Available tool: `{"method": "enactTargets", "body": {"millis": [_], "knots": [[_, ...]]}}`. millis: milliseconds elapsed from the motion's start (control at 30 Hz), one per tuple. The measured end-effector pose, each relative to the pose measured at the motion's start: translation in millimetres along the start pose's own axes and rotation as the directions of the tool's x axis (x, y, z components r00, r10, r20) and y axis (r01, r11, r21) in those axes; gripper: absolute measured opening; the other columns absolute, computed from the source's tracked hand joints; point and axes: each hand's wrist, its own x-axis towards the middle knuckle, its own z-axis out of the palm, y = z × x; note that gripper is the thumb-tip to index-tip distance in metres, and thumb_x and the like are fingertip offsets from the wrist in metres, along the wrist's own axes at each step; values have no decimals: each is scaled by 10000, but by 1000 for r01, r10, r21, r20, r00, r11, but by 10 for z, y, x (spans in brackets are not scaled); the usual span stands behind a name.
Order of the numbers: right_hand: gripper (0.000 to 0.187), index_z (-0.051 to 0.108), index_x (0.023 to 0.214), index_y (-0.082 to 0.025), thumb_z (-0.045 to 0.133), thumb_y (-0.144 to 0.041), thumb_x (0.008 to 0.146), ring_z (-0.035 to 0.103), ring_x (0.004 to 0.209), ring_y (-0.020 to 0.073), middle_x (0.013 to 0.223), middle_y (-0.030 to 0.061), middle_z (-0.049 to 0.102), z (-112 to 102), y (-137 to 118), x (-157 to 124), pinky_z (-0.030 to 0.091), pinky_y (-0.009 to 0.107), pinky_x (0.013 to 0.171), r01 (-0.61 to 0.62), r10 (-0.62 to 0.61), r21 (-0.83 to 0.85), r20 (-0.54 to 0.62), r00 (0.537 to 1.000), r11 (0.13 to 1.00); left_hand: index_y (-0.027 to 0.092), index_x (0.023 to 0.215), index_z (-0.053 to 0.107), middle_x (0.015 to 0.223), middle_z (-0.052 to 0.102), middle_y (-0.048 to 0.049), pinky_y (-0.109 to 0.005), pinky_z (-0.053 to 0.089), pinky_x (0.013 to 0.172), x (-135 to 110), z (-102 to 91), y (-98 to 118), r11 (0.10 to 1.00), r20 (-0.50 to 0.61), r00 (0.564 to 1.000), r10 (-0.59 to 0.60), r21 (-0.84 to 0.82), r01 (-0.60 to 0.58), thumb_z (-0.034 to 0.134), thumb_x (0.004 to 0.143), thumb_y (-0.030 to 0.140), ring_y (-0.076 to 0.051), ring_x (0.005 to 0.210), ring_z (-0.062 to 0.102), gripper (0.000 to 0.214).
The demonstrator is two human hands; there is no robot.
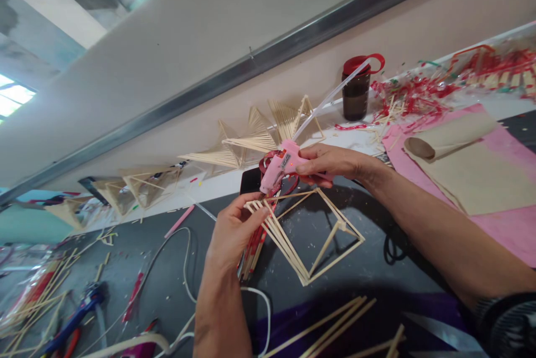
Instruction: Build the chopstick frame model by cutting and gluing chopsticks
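Note:
My right hand (320,165) is wrapped round the handle of a pink hot glue gun (278,168), with a long clear glue stick (330,95) poking out of its back. The gun's nozzle points down at the upper left corner of a frame of thin wooden sticks (335,257). At that corner the fingers of my left hand (238,227) pinch the stick frame. Several sticks lie side by side along the frame's left side, and its right part has a raised corner. The exact nozzle tip is partly hidden by my left fingers.
Finished-looking stick structures (251,134) stand along the wall. Behind my right arm are a dark bottle with a red lid (355,90) and brown paper (481,162) on pink sheets. Blue-handled pliers (79,313), a white cable (186,257) and loose sticks (335,330) lie nearer me.

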Motion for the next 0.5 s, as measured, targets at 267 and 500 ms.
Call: {"method": "enactTargets", "body": {"millis": [267, 500], "knots": [[261, 524, 789, -142, 557, -401, 796, 425, 367, 34, 586, -46, 527, -1, 12, 0, 293, 163, 350, -4, 4, 7, -5, 1000, 1000, 181, 970, 638, 671, 662, 9, -171, 441, 575, 9, -18, -25, 1000, 25, 1000, 4, -15, -4, 721, 667, 290, -80, 567, 573, 332], [262, 527, 789, -140, 560, -399, 792, 433, 370, 34, 605, -39, 536, -9, 17, 6, 300, 168, 354, -7, 7, 9, -5, 1000, 1000, 175, 974, 631, 723, 684, -18, -213, 464, 583, 2, -18, -31, 998, 25, 999, -31, -47, 32, 729, 650, 298, -112, 580, 602, 360]]}}
